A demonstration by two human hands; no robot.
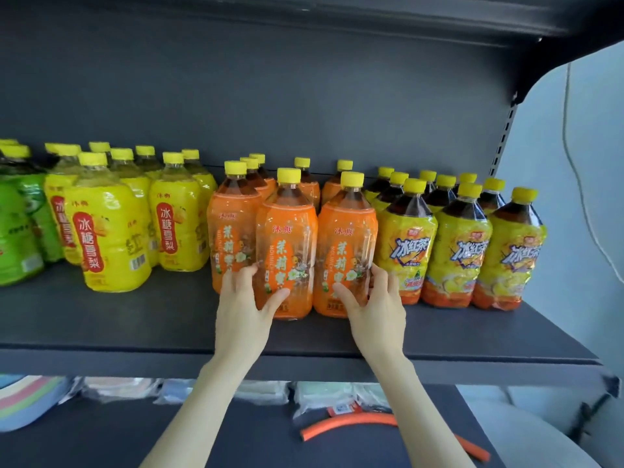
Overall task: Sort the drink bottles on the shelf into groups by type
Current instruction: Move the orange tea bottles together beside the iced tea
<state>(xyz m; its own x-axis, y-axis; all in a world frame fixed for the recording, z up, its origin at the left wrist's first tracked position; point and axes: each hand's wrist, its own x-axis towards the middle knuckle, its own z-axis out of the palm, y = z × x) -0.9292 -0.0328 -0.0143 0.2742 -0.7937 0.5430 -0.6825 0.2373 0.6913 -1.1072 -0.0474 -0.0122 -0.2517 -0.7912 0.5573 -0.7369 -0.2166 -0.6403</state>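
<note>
head view, looking slightly down onto the dark shelf (135, 319). two hands up at the orange group in the middle. left hand (243, 298) wrapped round the lower left side of the front-centre orange bottle (287, 244), thumb across the label, fingers curled behind toward its neighbour. right hand (374, 298) cupping the lower part of the front-right orange bottle (347, 244), thumb on the front, fingers tucked into the gap next to the iced tea bottles (459, 244). so both grasping, one bottle each, neither lifted as far as can be told, bases look planted on the shelf.

key bit for whatever comes next: both bottles upright, long axis straight up, standing side by side and touching or nearly so, directly ahead of the hands and just past the shelf's front edge. each hand on the outer flank of its own bottle, so squeezing inward or sliding the pair together looks like the natural move. left hand nearer the yellow pear-drink bottles (111, 231), right hand nearer the iced tea.

sorting looks mostly done tbh: green bottles (17, 231) far left, then yellow, orange, iced tea on the right. probably just tidying the orange front row. tight on the right side, could nudge the iced tea.
</note>
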